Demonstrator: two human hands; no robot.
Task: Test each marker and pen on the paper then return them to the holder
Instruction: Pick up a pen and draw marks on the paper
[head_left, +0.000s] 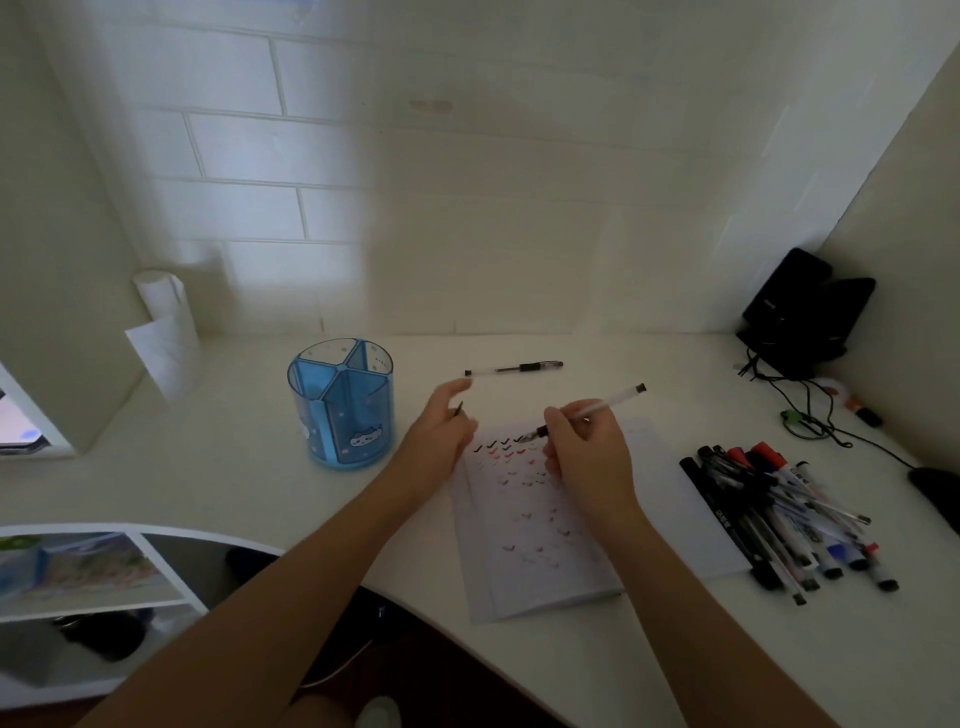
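While your right hand (587, 457) pinches a pen (615, 397), tip on the paper (540, 582) by the ticks (498, 447), your left hand (441, 436) holds what seems its cap (458, 409). The holder (340, 405) stands left; markers (779, 514) lie right. A second pen (514, 368) lies beyond.

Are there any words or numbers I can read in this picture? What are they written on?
No word or number here can be read.
Pile of markers: printed labels on the barrels, too blurred to read.
Black device in the corner: a small pale logo, too small to read.
Blue holder: a cat-face picture, no readable words.
Paper: only black and red tick marks, no writing.
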